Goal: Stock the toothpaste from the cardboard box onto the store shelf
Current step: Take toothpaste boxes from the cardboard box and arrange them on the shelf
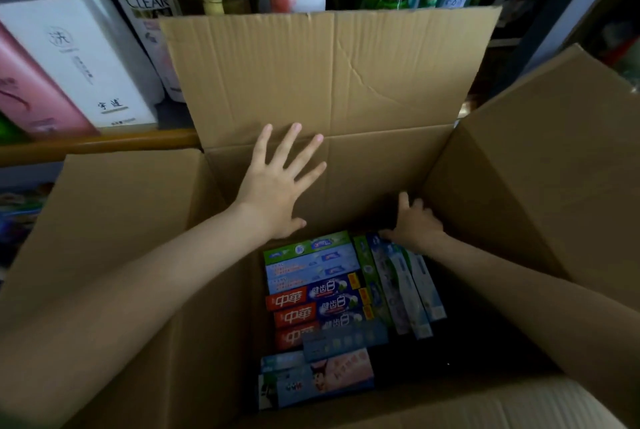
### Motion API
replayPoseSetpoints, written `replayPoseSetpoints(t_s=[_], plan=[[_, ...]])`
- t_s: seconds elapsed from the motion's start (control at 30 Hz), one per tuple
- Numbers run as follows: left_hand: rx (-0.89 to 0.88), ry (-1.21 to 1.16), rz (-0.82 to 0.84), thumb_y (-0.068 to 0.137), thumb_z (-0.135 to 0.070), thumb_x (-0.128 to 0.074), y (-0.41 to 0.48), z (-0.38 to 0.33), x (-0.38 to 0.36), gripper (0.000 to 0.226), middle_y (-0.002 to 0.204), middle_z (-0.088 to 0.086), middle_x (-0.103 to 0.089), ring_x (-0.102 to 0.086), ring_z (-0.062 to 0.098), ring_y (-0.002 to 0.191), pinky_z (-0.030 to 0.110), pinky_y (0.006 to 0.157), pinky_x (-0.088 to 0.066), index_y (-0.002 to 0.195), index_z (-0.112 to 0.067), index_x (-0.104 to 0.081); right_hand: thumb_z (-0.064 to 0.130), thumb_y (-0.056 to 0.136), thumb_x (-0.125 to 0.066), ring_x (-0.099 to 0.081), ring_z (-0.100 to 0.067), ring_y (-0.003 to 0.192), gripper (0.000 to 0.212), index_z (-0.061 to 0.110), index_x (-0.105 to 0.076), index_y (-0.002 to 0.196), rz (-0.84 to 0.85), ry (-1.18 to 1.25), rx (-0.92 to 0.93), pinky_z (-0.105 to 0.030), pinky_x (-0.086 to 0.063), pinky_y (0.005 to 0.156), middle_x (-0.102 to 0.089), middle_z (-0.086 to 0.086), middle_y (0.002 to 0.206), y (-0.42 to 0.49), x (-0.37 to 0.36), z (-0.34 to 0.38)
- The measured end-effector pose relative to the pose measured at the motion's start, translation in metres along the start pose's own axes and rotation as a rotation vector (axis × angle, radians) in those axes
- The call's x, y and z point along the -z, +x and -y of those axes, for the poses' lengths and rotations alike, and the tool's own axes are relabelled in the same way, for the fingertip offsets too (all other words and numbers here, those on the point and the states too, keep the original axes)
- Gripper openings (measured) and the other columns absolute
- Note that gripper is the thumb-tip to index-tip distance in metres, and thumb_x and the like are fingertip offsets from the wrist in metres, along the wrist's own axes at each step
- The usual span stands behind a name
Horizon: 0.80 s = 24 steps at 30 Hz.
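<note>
Inside cardboard box, red toothpaste cartons flat, lengthwise left-right.

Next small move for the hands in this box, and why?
Probably curl the right hand round the far end of the toothpaste cartons at its thumb and lift one; the left hand lies spread flat on the far wall of the cardboard box, holding nothing.

Left hand spreads flat on the far wall of the cardboard box; right hand touches toothpaste cartons inside (grip unclear).
</note>
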<state>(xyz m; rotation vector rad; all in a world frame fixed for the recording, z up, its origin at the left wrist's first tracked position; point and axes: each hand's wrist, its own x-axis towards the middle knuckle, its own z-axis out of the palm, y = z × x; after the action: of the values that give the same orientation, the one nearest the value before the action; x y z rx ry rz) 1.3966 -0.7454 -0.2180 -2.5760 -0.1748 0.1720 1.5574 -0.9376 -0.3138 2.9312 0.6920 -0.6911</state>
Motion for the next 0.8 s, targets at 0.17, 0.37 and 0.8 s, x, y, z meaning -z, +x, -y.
replayPoseSetpoints(t_s=[0.17,0.37,0.8], plan=[[-0.012,0.011,0.031,0.081,-0.078,-0.038,0.012,-0.005,-0.009,0.101,0.147,0.007,0.044,0.037,0.046,0.134,0.069,0.104,0.018,0.150,-0.032,0.020,0.055,0.084,-0.062,-0.042,-0.035,0.123,0.105,0.018,0.011,0.150,0.223,-0.114,-0.089,-0.039,-0.046,0.087,-0.028,-0.021,0.144,0.012,-0.037,-0.009],[-0.010,0.001,0.000,0.081,-0.077,-0.040,0.012,-0.002,-0.015,0.101,0.149,0.005,0.043,0.034,0.044,0.137,0.068,0.106,0.015,0.151,-0.031,0.016,0.051,0.086,-0.061,-0.033,-0.042,0.127,0.100,0.026,0.014,0.149,0.257,-0.278,-0.091,-0.043,-0.044,0.090,-0.008,-0.024,0.150,0.011,-0.070,-0.008],[0.004,0.018,0.037,0.082,-0.077,-0.039,0.012,-0.003,-0.015,0.099,0.149,0.006,0.044,0.039,0.044,0.134,0.068,0.103,0.019,0.152,-0.032,0.014,0.035,0.088,-0.061,-0.024,-0.039,0.130,0.100,0.029,0.017,0.148,0.234,-0.184,-0.059,-0.040,-0.048,0.089,0.004,-0.020,0.151,0.005,-0.065,-0.005]])
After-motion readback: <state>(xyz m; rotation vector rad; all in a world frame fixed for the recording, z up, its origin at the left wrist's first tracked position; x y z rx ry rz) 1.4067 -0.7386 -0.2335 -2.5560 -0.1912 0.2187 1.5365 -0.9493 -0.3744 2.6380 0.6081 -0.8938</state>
